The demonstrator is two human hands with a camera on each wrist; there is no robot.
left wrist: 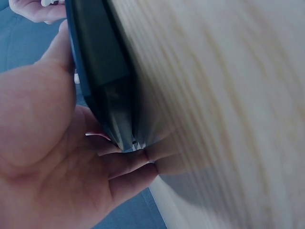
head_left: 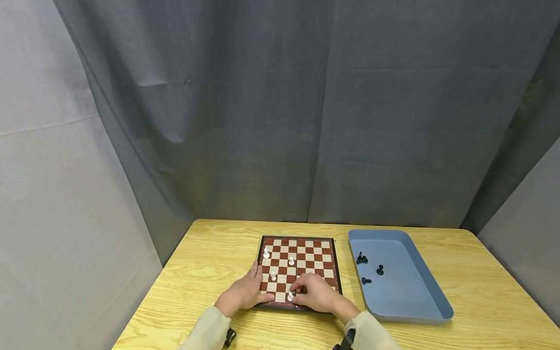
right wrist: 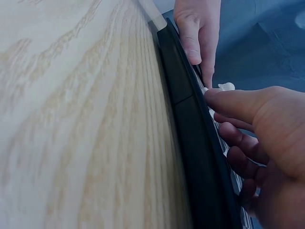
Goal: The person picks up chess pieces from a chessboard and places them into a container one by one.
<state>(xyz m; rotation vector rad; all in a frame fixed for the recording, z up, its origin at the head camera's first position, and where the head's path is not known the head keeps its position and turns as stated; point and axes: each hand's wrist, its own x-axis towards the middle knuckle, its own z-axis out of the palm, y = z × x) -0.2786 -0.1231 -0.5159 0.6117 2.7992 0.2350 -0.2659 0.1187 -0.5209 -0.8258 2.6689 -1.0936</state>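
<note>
A red-and-cream chessboard point(head_left: 280, 282) with a dark frame lies on the table. My left hand point(head_left: 245, 290) rests at its near left corner, with straight fingers along the left side and the thumb on the near edge. At the board's near edge my right hand point(head_left: 318, 293) pinches a white pawn point(head_left: 290, 296) between thumb and forefinger; the right wrist view shows the thumb tip point(right wrist: 214, 97) against it. Other white pawns stand on the board: one at the left edge point(head_left: 266, 253), one near the middle point(head_left: 291, 261), one by the left fingers point(head_left: 273, 276).
A blue tray point(head_left: 402, 311) stands right of the board, with several black chess pieces point(head_left: 380, 270) lying toward its left side. The wooden table point(head_left: 210, 253) extends around both. Grey curtains point(head_left: 262, 121) hang behind the table's far edge.
</note>
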